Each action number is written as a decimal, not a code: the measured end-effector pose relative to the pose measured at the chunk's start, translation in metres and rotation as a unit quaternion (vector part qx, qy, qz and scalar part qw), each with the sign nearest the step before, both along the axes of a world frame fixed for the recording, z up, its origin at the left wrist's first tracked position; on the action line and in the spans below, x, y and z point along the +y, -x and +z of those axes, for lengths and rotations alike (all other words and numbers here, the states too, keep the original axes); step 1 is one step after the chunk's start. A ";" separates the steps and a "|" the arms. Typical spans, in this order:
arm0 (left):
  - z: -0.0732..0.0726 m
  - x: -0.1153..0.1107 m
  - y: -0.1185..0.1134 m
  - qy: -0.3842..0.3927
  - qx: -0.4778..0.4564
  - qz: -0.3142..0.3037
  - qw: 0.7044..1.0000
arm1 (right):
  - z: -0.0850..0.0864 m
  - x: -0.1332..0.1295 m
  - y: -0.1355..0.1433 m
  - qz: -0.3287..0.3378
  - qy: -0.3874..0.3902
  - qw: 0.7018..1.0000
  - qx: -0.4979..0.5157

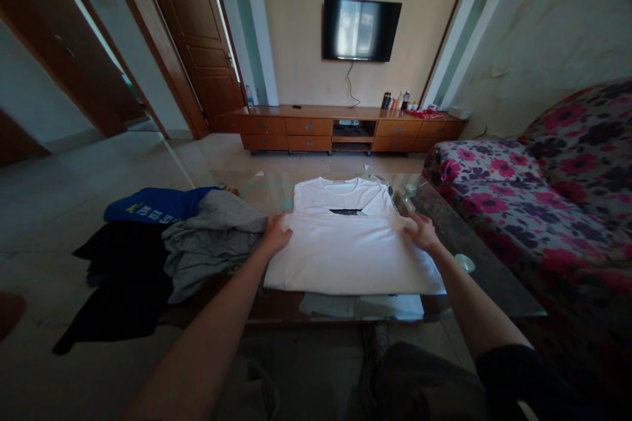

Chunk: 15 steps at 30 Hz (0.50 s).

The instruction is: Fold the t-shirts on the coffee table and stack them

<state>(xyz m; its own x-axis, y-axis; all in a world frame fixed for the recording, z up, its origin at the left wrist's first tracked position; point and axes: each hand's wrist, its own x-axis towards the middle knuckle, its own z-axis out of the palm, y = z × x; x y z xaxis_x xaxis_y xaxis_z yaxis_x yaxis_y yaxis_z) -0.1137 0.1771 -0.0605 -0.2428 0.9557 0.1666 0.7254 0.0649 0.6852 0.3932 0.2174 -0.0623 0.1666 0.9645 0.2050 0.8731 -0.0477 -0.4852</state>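
Observation:
A white T-shirt (340, 250) lies partly folded on the glass coffee table (494, 283), its collar at the far side. Part of the shirt is folded over the front, and a strip of a dark print shows in the gap below the neckline. At the left edge of that fold, my left hand (277, 235) is closed on the fabric. My right hand (421, 233) pinches the opposite edge. The fingertips of both hands are partly hidden by the cloth.
Left of the shirt lies a heap with a grey garment (212, 237), a blue garment (148, 205) and black clothing (126, 276). A floral sofa (553, 204) stands at the right. Beyond the table are a low wooden cabinet (309, 126) and a wall-mounted television (361, 29).

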 end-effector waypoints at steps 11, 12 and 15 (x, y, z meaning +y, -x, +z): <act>0.004 -0.083 -0.042 -0.019 0.233 -0.228 0.945 | -0.003 -0.058 0.061 0.035 0.054 0.980 -0.189; 0.000 -0.089 -0.041 -0.009 0.232 -0.239 0.943 | -0.007 -0.066 0.061 0.033 0.055 0.980 -0.190; -0.008 -0.103 -0.036 0.019 0.230 -0.256 0.939 | -0.016 -0.088 0.054 0.040 0.063 0.980 -0.182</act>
<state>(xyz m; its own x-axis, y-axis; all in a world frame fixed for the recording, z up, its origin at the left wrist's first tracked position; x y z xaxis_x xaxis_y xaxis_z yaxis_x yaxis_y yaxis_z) -0.0775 0.0740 -0.0689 0.3391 0.9349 0.1046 0.8865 -0.3548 0.2970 0.3387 0.1296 -0.0784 0.0280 0.9930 0.1148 0.9908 -0.0124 -0.1350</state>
